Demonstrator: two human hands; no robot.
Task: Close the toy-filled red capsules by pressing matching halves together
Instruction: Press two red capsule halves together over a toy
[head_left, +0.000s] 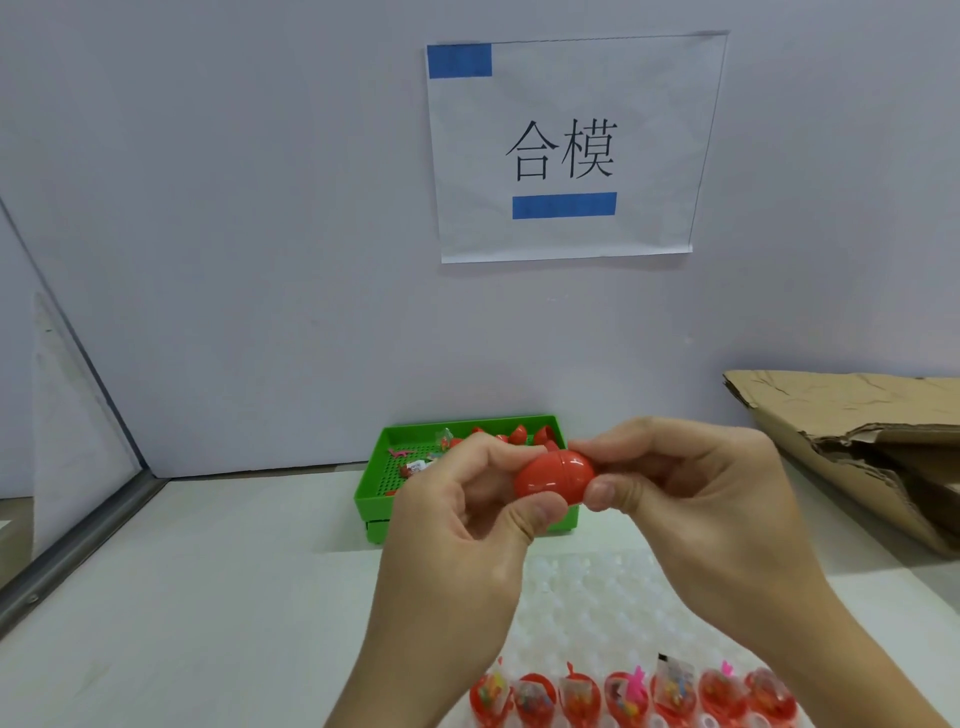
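- Both hands have the red capsule (555, 477) in a pinching grip, held in the air above the bench (208, 597) and in front of the green tray (371, 491); the left hand (462, 530) grasps its left half between thumb and curled fingers, the right hand (691, 499) its right half, thumb below and fingers over the top.
- A seam line shows round the capsule's middle, so the halves look joined or nearly so; whether they have fully snapped cannot be told.
- Risk: the shell is glossy and held only by fingertips, so an uneven squeeze could make it slip and drop towards the open capsule halves (628, 699) lined up at the near edge.
- Risk: if the halves meet at a tilt, one side of the rim may catch while the other stays open, or a toy's wrapper may be pinched in the seam.
- Pose: both hands are raised at mid-height, wrists angled inward, thumbs facing each other beneath the capsule, pushing towards one another.
- The filled halves sit in a white dimpled holder (587, 608), with toys and wrappers sticking up; loose red halves and toys lie in the tray.
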